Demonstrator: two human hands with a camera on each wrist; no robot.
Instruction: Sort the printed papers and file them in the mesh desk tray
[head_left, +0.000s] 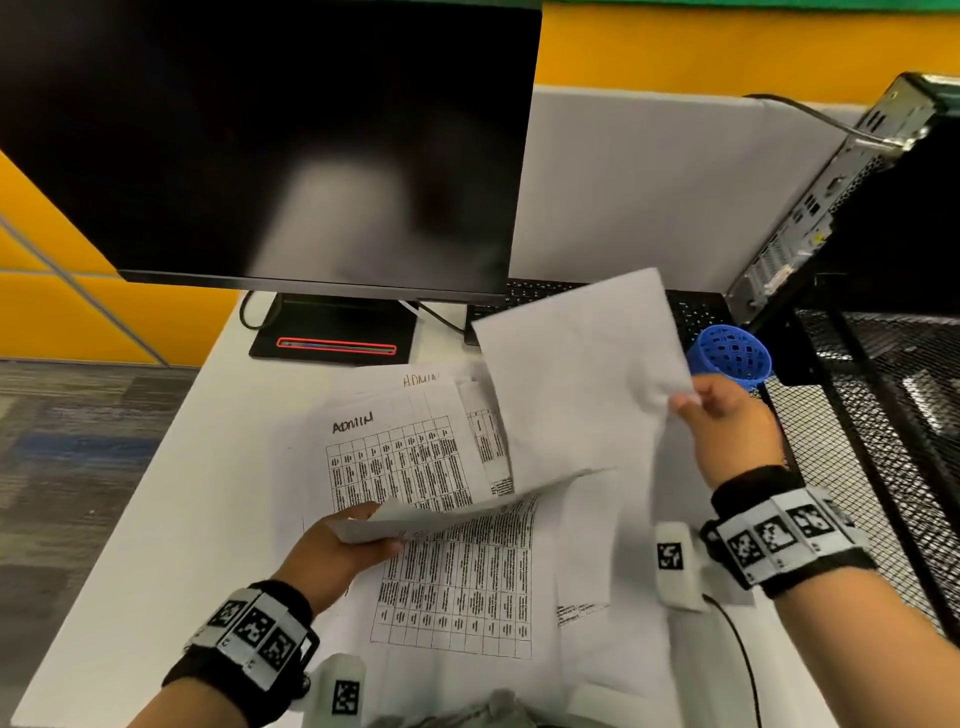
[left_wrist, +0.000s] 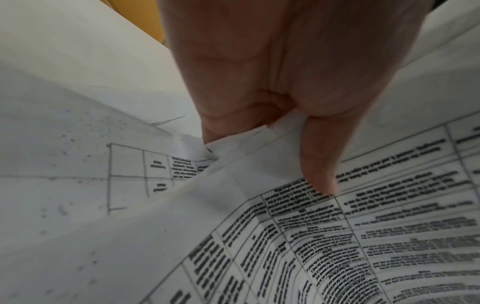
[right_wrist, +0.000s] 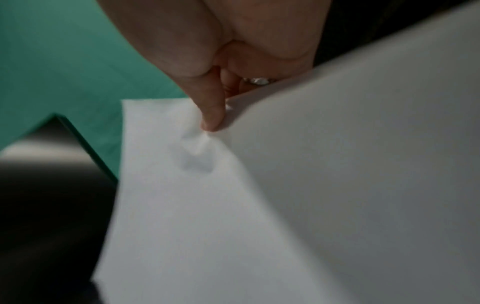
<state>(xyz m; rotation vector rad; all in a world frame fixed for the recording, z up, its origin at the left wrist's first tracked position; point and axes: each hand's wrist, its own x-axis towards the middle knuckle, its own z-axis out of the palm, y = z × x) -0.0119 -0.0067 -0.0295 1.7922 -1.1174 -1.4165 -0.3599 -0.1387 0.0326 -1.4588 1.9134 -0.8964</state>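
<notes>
Printed papers (head_left: 415, 467) with tables, some marked "ADMIN" by hand, lie spread over the white desk (head_left: 156, 545). One lifted sheet (head_left: 582, 379) stands tilted above them, blank back toward me. My right hand (head_left: 685, 402) pinches its right edge; in the right wrist view the right hand (right_wrist: 215, 125) has its thumb pressed on that white sheet (right_wrist: 285, 205). My left hand (head_left: 382, 530) pinches the sheet's near-left corner, and in the left wrist view the left hand (left_wrist: 259, 133) grips a paper corner above a printed table page (left_wrist: 337, 236). The black mesh desk tray (head_left: 883, 415) stands right of my right hand.
A dark monitor (head_left: 270, 140) on its stand fills the back left. A black keyboard (head_left: 691, 312) lies behind the papers, partly hidden by the lifted sheet. A blue mesh cup (head_left: 732, 358) sits by the tray. A computer tower (head_left: 831, 187) leans at the back right.
</notes>
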